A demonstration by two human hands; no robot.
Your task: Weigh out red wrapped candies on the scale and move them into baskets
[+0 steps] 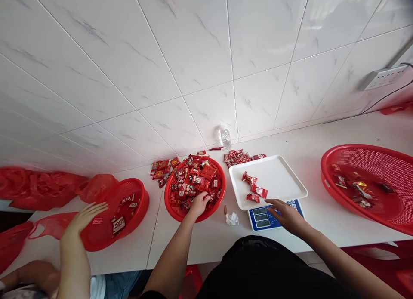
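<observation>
My left hand (200, 205) reaches into a red plastic basket (168, 208) heaped with red-wrapped candies (191, 183). Its fingers are pinched together among the wrappers, and what they hold is hidden. My right hand (285, 214) is open, thumb and fingers apart, at the near edge of a white tray (280, 178). Whether it touches the tray I cannot tell. On the tray's left part lie a few red packets, among them a candy (259, 191). The tray rests on a blue digital scale (263, 219).
Another person's hand (85, 217) hovers over a red basket (142, 204) on the left. A larger red basket (335, 195) stands right. Loose packets (237, 158) and a clear bottle (225, 138) sit near the wall. Crumpled tissue (232, 219) lies beside the scale.
</observation>
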